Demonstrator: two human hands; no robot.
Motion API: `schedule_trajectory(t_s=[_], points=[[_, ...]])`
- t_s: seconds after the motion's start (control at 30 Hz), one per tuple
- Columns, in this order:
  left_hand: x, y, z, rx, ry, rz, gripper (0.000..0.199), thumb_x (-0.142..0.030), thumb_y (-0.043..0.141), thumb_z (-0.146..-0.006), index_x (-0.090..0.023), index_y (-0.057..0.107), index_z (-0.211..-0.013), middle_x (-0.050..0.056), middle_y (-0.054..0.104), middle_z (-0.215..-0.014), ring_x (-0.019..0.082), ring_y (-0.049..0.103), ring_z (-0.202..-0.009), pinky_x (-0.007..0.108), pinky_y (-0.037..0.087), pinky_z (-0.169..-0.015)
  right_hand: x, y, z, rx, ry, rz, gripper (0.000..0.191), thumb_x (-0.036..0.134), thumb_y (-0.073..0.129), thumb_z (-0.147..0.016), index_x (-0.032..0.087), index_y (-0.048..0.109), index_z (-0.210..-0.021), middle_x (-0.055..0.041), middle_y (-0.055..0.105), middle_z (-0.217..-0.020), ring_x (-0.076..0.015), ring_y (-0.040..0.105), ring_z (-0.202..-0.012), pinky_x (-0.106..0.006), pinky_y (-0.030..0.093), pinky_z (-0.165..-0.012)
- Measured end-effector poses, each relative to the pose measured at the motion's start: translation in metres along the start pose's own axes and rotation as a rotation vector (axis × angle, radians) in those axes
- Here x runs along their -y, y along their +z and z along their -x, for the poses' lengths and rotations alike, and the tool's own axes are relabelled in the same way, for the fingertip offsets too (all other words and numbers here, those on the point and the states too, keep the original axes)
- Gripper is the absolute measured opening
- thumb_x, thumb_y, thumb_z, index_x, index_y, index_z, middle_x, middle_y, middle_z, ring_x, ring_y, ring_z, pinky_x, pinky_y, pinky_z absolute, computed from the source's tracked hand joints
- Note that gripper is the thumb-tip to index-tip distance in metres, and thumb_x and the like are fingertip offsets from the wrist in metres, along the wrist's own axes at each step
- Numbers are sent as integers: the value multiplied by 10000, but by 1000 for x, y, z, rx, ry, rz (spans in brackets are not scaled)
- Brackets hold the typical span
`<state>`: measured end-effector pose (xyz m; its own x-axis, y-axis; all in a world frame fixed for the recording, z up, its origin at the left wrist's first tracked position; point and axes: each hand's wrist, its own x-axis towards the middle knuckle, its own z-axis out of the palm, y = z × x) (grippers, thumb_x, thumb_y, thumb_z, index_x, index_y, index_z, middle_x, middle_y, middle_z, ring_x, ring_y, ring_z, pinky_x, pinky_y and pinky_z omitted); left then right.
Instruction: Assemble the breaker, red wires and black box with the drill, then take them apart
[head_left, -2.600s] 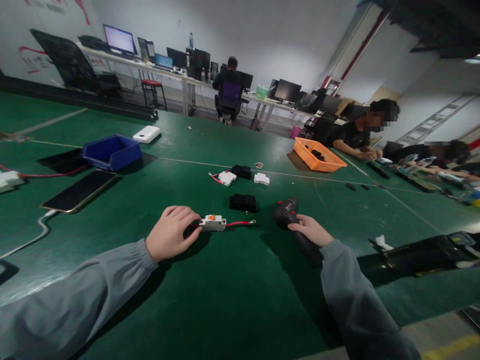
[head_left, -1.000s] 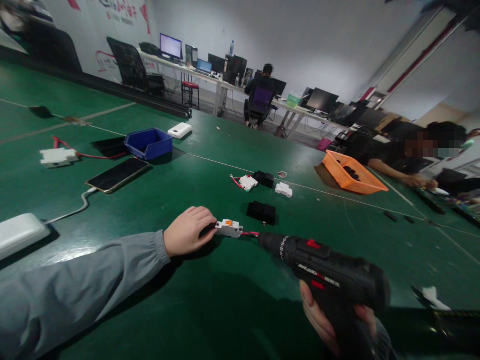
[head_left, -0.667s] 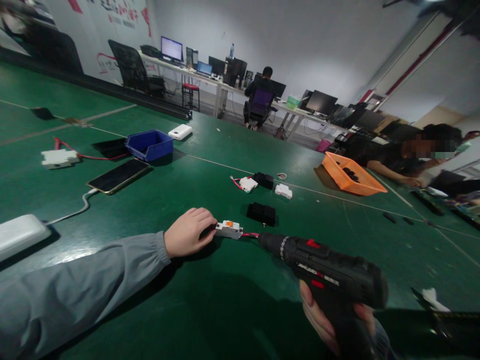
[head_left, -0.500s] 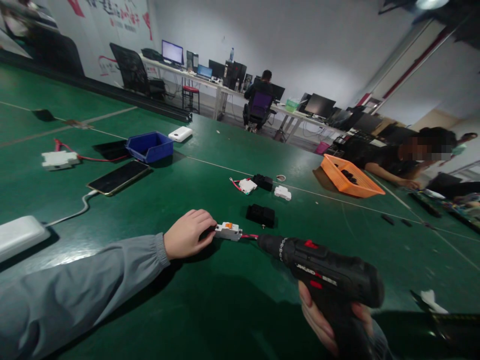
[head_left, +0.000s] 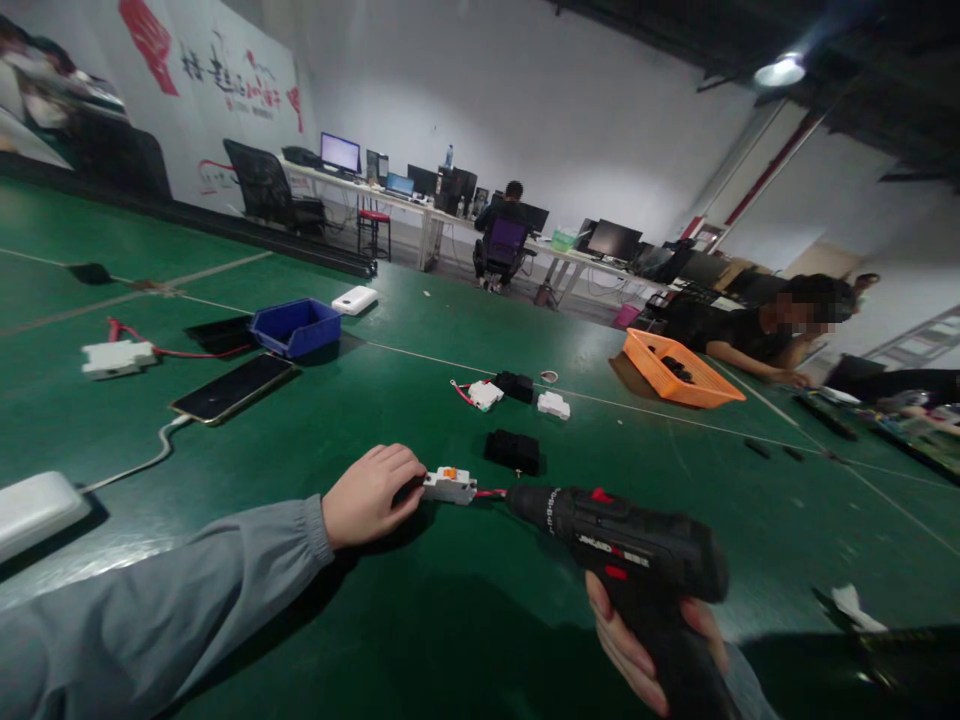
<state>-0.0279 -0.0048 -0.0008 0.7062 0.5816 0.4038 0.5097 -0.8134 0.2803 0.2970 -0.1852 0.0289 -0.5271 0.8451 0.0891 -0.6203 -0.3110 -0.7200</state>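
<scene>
My left hand (head_left: 375, 495) grips the left end of a small white circuit breaker (head_left: 451, 485) with an orange switch, on the green table. In my right hand (head_left: 630, 640) is a black cordless drill (head_left: 615, 540), its fingers wrapped round the handle. The drill points left, and a red bit or wire (head_left: 491, 493) spans the short space between its chuck and the breaker; which of the two it is I cannot tell. Just behind lies a black block (head_left: 512, 452). Farther back are a white breaker with red wires (head_left: 485, 394), another black block (head_left: 514, 386) and a plain white breaker (head_left: 553, 405).
On the left are a blue bin (head_left: 296, 327), a phone (head_left: 236, 387) cabled to a white power bank (head_left: 37, 512), and a wired white breaker (head_left: 118, 358). An orange basket (head_left: 682, 370) stands at the back right, near a seated person (head_left: 750, 325).
The camera view has tilted up, so the table items sit lower in the picture. Both hands keep their holds, with the drill still lined up with the breaker.
</scene>
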Motion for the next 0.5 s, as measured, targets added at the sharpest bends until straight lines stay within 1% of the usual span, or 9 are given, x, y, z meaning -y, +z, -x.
schedule_trajectory(t_s=[0.23,0.3,0.37,0.5], points=[[-2,-2,0,14,-16,-7,159,-266,460,-941,-184,588,-985,62,619,-959,191,546,-877,351,412,-783,-1,-5,-2,1,3,0,578,674,555,-815,132,571,-1015,56,450,-546,-48,344,-312,-144,271,-286],[-2,-1,0,10,-17,-9,152,-262,463,-939,-183,587,-979,62,618,-961,191,545,-879,350,411,-783,-2,-6,-2,-22,-7,10,587,691,558,-801,137,572,-997,63,442,-533,-48,333,-302,-147,258,-278],[-1,0,1,8,-16,-11,147,-260,467,-936,-184,586,-974,62,617,-960,191,544,-880,346,410,-780,-2,-6,-2,-39,-15,17,589,702,561,-789,147,570,-984,71,431,-521,-49,324,-294,-147,245,-274],[-1,1,0,7,-22,-14,145,-265,469,-933,-189,585,-974,57,620,-963,192,546,-880,345,409,-777,0,-2,-4,-24,-34,8,578,694,555,-798,145,572,-979,79,411,-515,-43,301,-287,-148,239,-283]])
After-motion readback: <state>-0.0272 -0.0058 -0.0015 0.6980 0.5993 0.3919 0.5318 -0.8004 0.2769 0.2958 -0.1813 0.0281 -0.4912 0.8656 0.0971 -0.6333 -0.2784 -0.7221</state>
